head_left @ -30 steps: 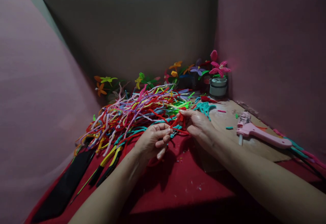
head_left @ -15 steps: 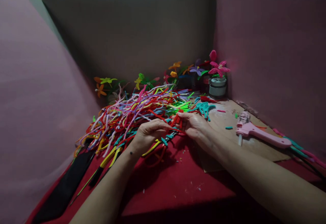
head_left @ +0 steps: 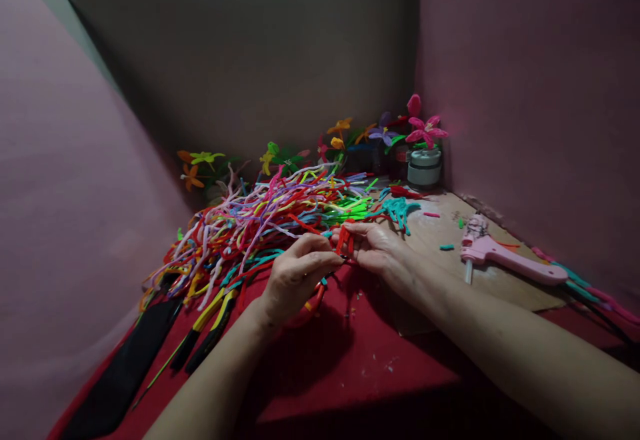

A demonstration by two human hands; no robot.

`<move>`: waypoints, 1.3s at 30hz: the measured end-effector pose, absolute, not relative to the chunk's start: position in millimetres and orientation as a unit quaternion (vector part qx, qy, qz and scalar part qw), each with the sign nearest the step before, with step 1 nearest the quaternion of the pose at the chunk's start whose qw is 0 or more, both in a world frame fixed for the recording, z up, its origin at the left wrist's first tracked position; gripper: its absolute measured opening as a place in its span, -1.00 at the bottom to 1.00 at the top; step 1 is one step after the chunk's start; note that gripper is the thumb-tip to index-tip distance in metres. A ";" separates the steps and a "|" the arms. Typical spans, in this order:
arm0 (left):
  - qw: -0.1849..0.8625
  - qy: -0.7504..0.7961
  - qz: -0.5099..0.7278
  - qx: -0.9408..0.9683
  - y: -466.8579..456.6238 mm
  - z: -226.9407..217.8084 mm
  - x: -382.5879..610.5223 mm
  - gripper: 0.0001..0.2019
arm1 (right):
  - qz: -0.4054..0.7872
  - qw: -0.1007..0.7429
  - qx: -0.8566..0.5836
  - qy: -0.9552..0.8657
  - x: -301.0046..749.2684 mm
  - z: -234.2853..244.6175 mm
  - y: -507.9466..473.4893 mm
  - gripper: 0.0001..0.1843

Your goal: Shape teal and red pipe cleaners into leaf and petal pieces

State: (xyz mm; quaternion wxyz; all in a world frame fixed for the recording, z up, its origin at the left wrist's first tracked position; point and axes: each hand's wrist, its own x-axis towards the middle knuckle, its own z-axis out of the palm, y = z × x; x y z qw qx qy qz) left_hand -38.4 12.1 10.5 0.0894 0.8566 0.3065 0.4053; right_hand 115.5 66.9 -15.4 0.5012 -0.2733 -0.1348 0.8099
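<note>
Over the front of the table, my right hand (head_left: 377, 247) is closed on a folded red pipe cleaner (head_left: 345, 239), its loops standing up between thumb and fingers. My left hand (head_left: 303, 273) meets it from the left, fingertips pinched together at the lower end of the red pipe cleaner; the exact grip is partly hidden. Under and behind my left hand, a tool with a red-orange handle (head_left: 315, 301) shows only in part. Just beyond both hands spreads a heap of multicoloured pipe cleaners (head_left: 270, 207).
Yellow-and-black pliers (head_left: 215, 320) and a black strip (head_left: 125, 360) lie on the red cloth (head_left: 350, 367) at left. A pink glue gun (head_left: 510, 260) rests on a board (head_left: 435, 227) at right. Pipe-cleaner flowers (head_left: 425, 130) stand along the back wall.
My left hand has turned and closed more, its fingertips shifting slightly right and covering more of the tool beneath. My right hand keeps hold of the red pipe cleaner. The view has shifted slightly.
</note>
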 end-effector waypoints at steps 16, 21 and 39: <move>0.129 0.274 0.291 0.908 10.7 10.6 -41.6 -0.77 | 0.788 0.498 -0.274 -0.238 111.7 -11.1 54.2 -0.85; 0.165 0.305 0.312 0.884 9.4 16.4 -42.5 -0.86 | 0.736 0.516 -0.296 -0.323 107.9 -9.5 50.0 -0.91; -0.052 0.424 0.254 0.867 4.5 9.5 -33.4 -0.85 | 0.602 0.533 -0.350 -0.481 104.5 -3.2 35.7 -0.88</move>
